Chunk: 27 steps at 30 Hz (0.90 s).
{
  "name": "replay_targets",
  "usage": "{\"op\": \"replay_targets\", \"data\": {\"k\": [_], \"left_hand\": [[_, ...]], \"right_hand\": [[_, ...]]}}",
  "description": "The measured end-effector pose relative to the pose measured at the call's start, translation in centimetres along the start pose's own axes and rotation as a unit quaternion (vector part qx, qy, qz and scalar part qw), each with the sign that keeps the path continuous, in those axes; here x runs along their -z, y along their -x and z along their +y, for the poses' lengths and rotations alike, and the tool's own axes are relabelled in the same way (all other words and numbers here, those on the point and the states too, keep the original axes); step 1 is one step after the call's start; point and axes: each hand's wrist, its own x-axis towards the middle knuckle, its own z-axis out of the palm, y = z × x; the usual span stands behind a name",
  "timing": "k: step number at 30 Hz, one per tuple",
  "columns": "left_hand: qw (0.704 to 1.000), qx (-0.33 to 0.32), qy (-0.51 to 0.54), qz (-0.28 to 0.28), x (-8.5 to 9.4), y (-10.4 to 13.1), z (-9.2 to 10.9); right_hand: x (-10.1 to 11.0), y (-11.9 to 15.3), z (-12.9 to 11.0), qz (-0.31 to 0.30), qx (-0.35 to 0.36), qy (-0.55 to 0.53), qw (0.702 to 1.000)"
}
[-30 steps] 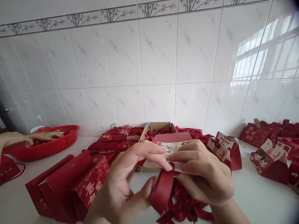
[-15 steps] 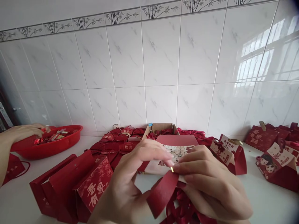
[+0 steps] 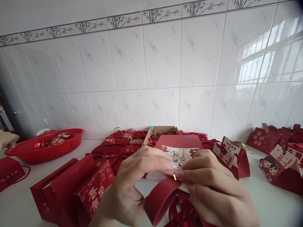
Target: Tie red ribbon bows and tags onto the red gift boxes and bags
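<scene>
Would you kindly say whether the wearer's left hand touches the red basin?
Apart: in the head view, red boxes and tabletop separate the left hand from the basin.

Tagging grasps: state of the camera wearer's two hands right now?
Left hand: fingertips on the box by the gold clip; grip can't be told.
Right hand: closed, holding the box.

White-tiled marbled wall (image 3: 163, 63); bamboo-patterned border (image 3: 124, 21); barred-window reflection (image 3: 253, 63) at right.
</scene>
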Motion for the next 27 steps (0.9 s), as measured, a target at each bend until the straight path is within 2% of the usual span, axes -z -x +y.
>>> {"op": "replay_targets", "data": {"k": [3, 10, 16, 20, 23, 27], "left_hand": [[0.999, -0.037, -0.018, -0.003, 0.1, 0.0, -0.7], [0.995, -0.09, -0.022, 0.038, -0.2, 0.2, -1.4], [0.984, -0.083, -0.155, 0.029, 0.1, 0.0, -1.7], [0.963, -0.098, -0.248, 0.029, 0.1, -0.7, -1.3], [0.949, -0.081, -0.303, 0.028, 0.0, -0.8, -1.0], [0.944, -0.076, -0.319, 0.033, -0.1, -0.4, -1.3]], "right_hand": [[-0.1, -0.1, 0.4, 0.009, 0.006, -0.017, 1.0], [-0.4, 0.2, 1.0, 0.005, -0.027, -0.044, 0.999], [-0.1, -0.4, 0.3, -0.062, -0.147, -0.029, 0.987], [-0.3, -0.5, -0.1, -0.055, -0.187, 0.007, 0.981], [-0.7, -0.2, -0.2, -0.051, -0.209, 0.001, 0.977], [-1.1, 0.1, 0.0, -0.044, -0.223, -0.006, 0.974]]}}
